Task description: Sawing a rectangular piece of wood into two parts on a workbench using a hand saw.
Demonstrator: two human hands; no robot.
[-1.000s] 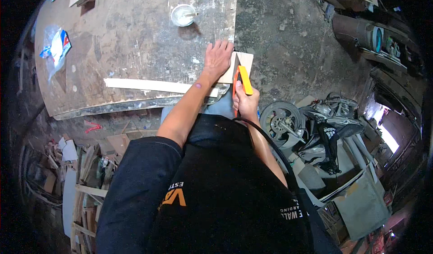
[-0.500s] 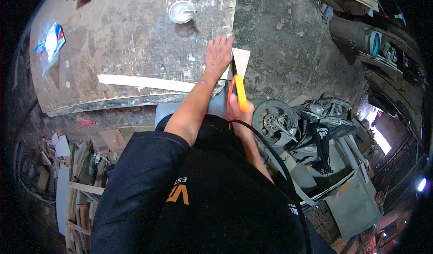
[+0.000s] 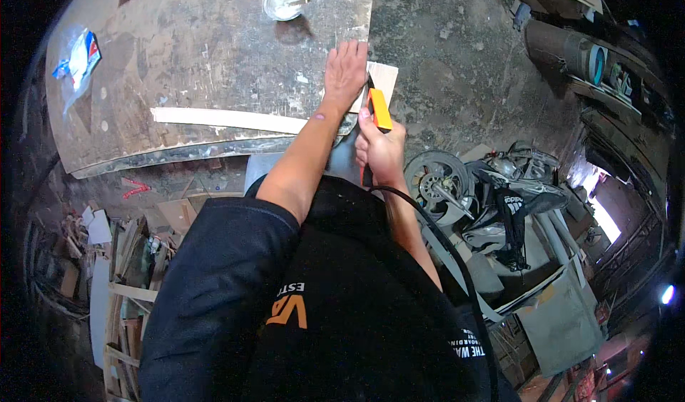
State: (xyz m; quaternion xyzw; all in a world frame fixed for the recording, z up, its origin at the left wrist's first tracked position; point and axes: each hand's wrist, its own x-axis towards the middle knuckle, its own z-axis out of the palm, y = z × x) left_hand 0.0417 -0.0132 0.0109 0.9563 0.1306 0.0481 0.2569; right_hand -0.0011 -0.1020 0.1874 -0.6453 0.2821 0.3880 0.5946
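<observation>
My left hand [image 3: 345, 74] lies flat on a pale piece of wood [image 3: 386, 79] at the right edge of the worktable, fingers stretched forward and close together. Part of the wood is hidden under that palm, and its other end juts past the table edge. My right hand [image 3: 383, 152] is wrapped round the yellow-orange handle of a handsaw [image 3: 382, 108]. The dark blade runs along the wood just right of my left hand; most of it is out of sight.
On the worktable [image 3: 207, 52] lie a long pale wood strip [image 3: 228, 119], a white tub with a stick [image 3: 284, 4] and a blue-and-white plastic bag [image 3: 80, 63]. A motorcycle wheel [image 3: 437, 184] stands right of me. Scrap wood [image 3: 128, 259] is heaped at lower left.
My right hand and the saw have moved forward, away from my body, along the wood. My left hand stays pressed on the piece.
</observation>
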